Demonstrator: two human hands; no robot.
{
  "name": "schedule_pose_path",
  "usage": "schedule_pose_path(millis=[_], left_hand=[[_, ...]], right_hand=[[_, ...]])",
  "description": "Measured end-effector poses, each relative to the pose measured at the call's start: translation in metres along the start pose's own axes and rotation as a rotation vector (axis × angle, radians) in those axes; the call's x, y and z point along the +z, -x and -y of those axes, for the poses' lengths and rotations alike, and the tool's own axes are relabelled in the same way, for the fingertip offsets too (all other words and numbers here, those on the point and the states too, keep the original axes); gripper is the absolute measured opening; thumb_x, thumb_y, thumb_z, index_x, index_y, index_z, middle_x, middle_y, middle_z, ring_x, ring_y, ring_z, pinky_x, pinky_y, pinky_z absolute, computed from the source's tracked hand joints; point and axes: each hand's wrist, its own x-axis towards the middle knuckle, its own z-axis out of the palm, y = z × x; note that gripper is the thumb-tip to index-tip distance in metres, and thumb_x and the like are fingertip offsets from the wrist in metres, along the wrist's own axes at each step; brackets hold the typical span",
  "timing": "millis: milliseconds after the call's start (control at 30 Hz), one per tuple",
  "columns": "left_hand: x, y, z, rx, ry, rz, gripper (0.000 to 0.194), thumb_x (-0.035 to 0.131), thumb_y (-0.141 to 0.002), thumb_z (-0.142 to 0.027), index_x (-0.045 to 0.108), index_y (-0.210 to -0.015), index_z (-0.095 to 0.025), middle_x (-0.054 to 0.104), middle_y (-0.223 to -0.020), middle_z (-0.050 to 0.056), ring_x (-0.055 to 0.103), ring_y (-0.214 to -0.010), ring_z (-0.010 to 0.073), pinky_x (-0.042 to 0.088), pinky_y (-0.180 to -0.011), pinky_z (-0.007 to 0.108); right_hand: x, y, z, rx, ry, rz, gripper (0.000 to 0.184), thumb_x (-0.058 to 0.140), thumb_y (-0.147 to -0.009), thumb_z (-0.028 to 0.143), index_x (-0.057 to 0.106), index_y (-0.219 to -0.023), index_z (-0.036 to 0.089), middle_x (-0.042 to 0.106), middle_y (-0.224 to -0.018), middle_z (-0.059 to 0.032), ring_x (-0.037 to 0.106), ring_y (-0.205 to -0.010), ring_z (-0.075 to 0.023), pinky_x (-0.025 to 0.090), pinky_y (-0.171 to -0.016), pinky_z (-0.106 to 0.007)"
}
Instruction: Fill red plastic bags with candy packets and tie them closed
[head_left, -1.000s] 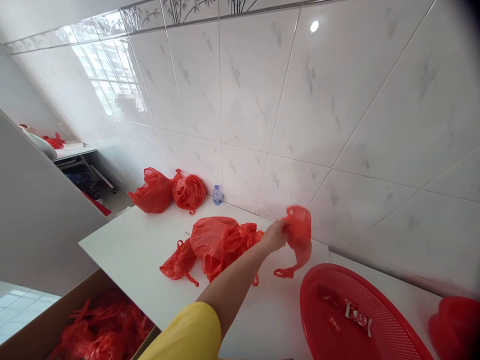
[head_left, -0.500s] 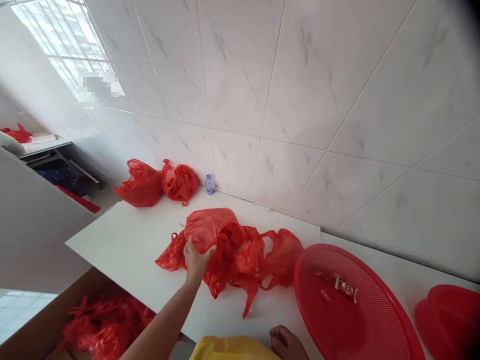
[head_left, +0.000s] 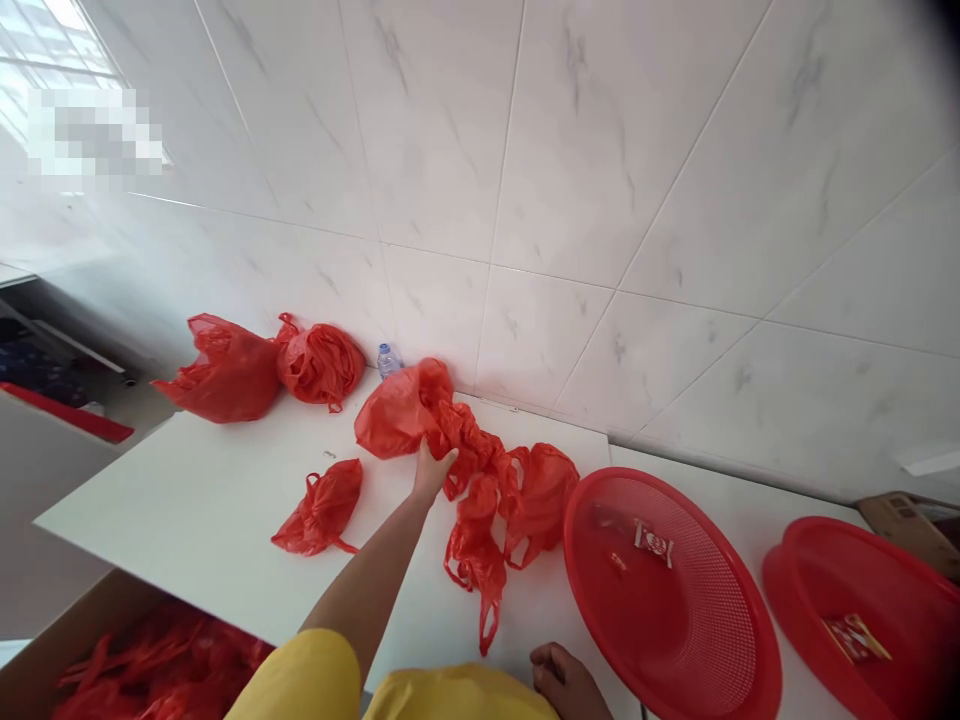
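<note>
My left hand (head_left: 433, 472) reaches across the white table and grips the lower side of a red plastic bag (head_left: 394, 415); its thumb shows, while the other fingers are partly hidden by the plastic. Right of that hand, more crumpled red bags (head_left: 480, 540) lie in a heap, the farthest one (head_left: 551, 490) close to the basket. A small red bag (head_left: 326, 510) lies apart on the left. Low in the view, my right hand (head_left: 566, 685) rests near the table's front edge with its fingers curled and nothing visible in them.
Two filled red bags (head_left: 232, 375) and a small water bottle (head_left: 388, 361) stand against the tiled wall. At right, a red plastic basket (head_left: 574, 560) holds small wrapped packets (head_left: 654, 542), and another red basin (head_left: 784, 580) sits beyond it. A cardboard box (head_left: 97, 605) of red bags stands lower left.
My left hand has moved right and taken the red bag back toward the wall, in front of the bottle. The small bag now lies separate from the heap. The view has shifted right.
</note>
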Motion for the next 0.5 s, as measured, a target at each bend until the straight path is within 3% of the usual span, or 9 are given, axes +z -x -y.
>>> schedule_pose_path(millis=[100,200,333,433,500], left_hand=[[-0.003,0.001,-0.008,0.048,-0.046,-0.02,0.07,0.061,-0.083,-0.041,0.032,-0.143,-0.017,0.041,-0.148,0.019,0.038,-0.138,0.0313,0.039,-0.109,0.044],[-0.005,0.037,0.003,0.265,-0.209,0.043,0.069,0.06,-0.083,-0.04,0.036,-0.143,-0.019,0.035,-0.152,0.018,0.032,-0.142,0.0309,0.035,-0.113,0.046],[-0.006,0.093,0.037,0.514,-0.517,0.492,0.092,0.081,-0.06,-0.042,0.041,-0.143,-0.032,0.02,-0.161,0.009,0.017,-0.147,0.0371,0.029,-0.115,0.052],[-0.005,0.114,0.061,0.438,-0.769,0.701,0.097,0.086,-0.049,-0.034,0.048,-0.138,-0.034,0.012,-0.163,0.009,0.016,-0.146,0.0419,0.03,-0.111,0.057],[-0.004,0.115,0.069,0.346,-0.794,0.684,0.073,0.08,-0.054,-0.024,0.059,-0.124,-0.031,0.026,-0.158,0.009,0.034,-0.138,0.0394,0.039,-0.104,0.052]], right_hand=[[0.0,0.002,0.003,0.003,-0.01,-0.008,0.029,0.05,-0.068,0.043,0.06,-0.085,0.022,0.058,-0.072,-0.0013,0.059,-0.076,-0.0209,0.042,-0.072,-0.029],[0.001,0.002,0.007,0.018,-0.009,-0.008,0.029,0.049,-0.067,0.042,0.06,-0.085,0.021,0.057,-0.072,-0.0015,0.058,-0.076,-0.0211,0.042,-0.072,-0.029],[0.003,-0.001,0.012,0.016,0.008,0.0,0.029,0.049,-0.067,0.04,0.059,-0.085,0.02,0.057,-0.075,-0.0022,0.057,-0.077,-0.0208,0.042,-0.073,-0.029],[0.002,-0.004,0.011,-0.007,0.034,0.012,0.026,0.048,-0.067,0.038,0.058,-0.083,0.02,0.056,-0.074,-0.0014,0.055,-0.076,-0.0196,0.04,-0.073,-0.028],[0.001,-0.005,0.009,-0.029,0.037,0.02,0.025,0.048,-0.067,0.037,0.057,-0.083,0.02,0.054,-0.073,-0.0008,0.054,-0.074,-0.0188,0.04,-0.072,-0.028]])
